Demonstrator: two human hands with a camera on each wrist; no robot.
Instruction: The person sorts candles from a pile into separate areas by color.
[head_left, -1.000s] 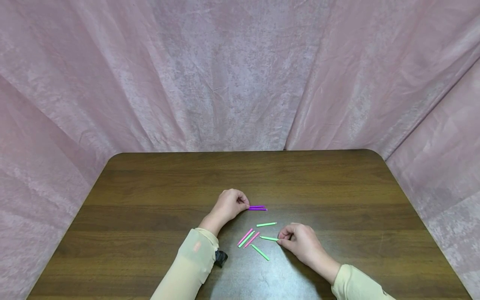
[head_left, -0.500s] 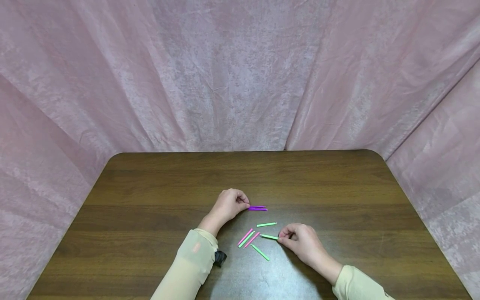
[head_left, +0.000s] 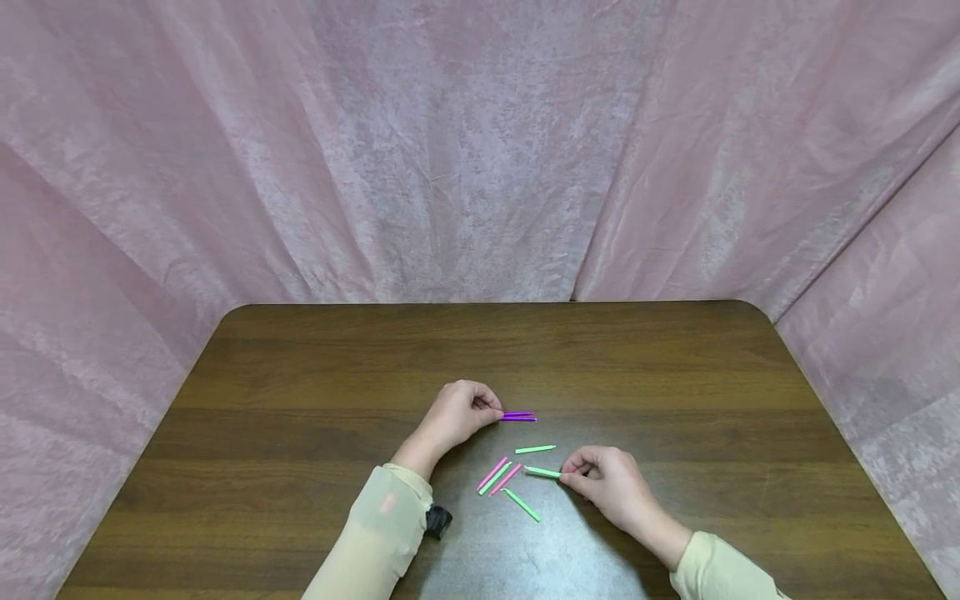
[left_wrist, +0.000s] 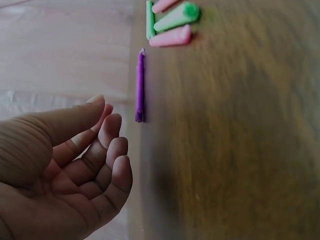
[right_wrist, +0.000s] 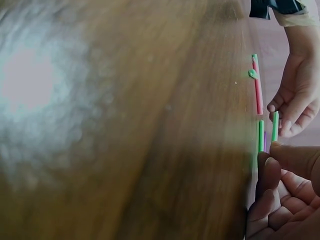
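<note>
My right hand [head_left: 611, 487] pinches a thin green candle [head_left: 542, 472] by its right end. In the right wrist view this candle [right_wrist: 275, 126] stands out from between thumb and finger, raised off the table. My left hand [head_left: 459, 417] is beside two purple candles [head_left: 519, 419] lying close together. In the left wrist view its fingers are loosely curled with nothing visible between them, and the purple candle [left_wrist: 140, 87] lies just apart from the fingertips. Between the hands lie a green candle [head_left: 536, 450], two pink candles, one of them nearest the right [head_left: 505, 481], and another green candle [head_left: 494, 479].
One more green candle [head_left: 522, 505] lies slanted toward the table's front. All lie on a brown wooden table [head_left: 300, 375]. Pink curtains [head_left: 450, 167] hang behind it. A black device [head_left: 438, 522] is worn at the left wrist.
The green candle in my right hand has risen slightly, its free end tilting up. My left hand and the loose candles stay nearly still.
</note>
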